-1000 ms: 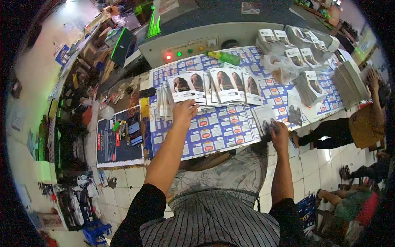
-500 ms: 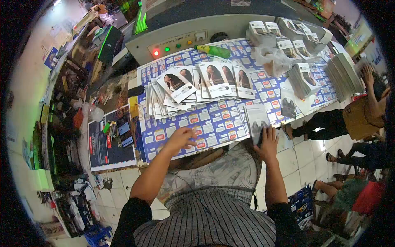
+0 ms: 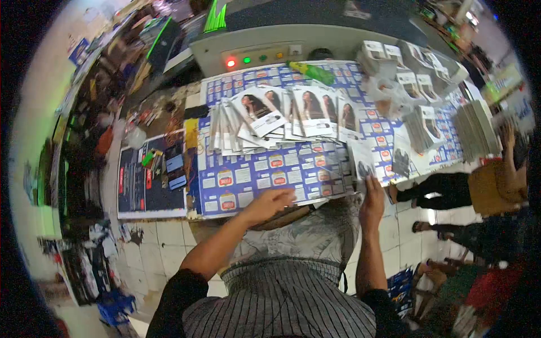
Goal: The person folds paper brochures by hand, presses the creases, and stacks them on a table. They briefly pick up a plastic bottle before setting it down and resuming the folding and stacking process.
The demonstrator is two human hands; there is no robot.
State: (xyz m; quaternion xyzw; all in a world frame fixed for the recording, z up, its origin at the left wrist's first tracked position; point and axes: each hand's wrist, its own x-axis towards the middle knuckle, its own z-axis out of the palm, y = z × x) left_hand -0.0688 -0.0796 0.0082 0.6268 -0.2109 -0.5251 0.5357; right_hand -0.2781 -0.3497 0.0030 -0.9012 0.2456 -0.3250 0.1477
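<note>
At the near right edge of the table, my right hand (image 3: 372,204) has its fingers together at the lower right edge of a pale printed booklet (image 3: 361,158), gripping it. My left hand (image 3: 270,205) hovers by the table's front edge with fingers loosely bent and apart, nothing in it. Beyond both hands lies a fanned pile of white booklets (image 3: 315,110) with a long-haired figure on their covers. A dark-printed sheet (image 3: 400,160) rests to the right of the held booklet.
Stacks of booklets (image 3: 420,132) stand on the right, beside a crumpled plastic bag (image 3: 384,93). A green bottle (image 3: 313,72) lies before a grey machine (image 3: 256,48) with lit buttons. Phones (image 3: 176,163) rest on a dark board at left. Other people (image 3: 484,186) are at the right.
The view has shifted, moving the table rightward in the picture. My right hand's fingers have drawn together at the booklet's edge, and the booklet sits slightly farther from me. My left hand stays empty.
</note>
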